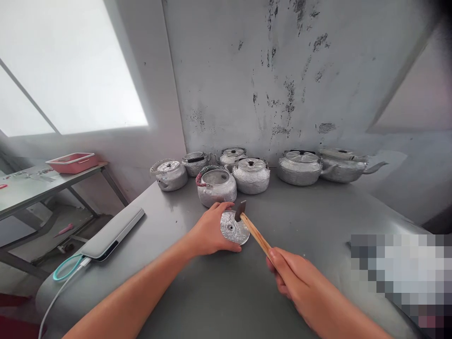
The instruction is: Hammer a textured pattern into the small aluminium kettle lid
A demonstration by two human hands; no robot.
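My left hand (213,230) is closed around the edge of a round silver kettle lid (231,228) with a crinkled surface and a small hole in its middle. In my right hand (291,275) is a hammer (256,233), gripped by its wooden handle. The dark hammer head overlaps the lid's upper right part; I cannot tell whether it touches the metal. Just beyond the lid stands a lidless kettle (217,188) with a red and dark wrapped handle. Fingers of my left hand come close to its base.
Several more silver kettles, such as one with a black knob (251,176) and a long-spouted one (344,167), line the wall side of the grey table (219,301). A power bank (113,233) with a cable lies at left. Beyond it, a pink basket (74,163) sits on another table.
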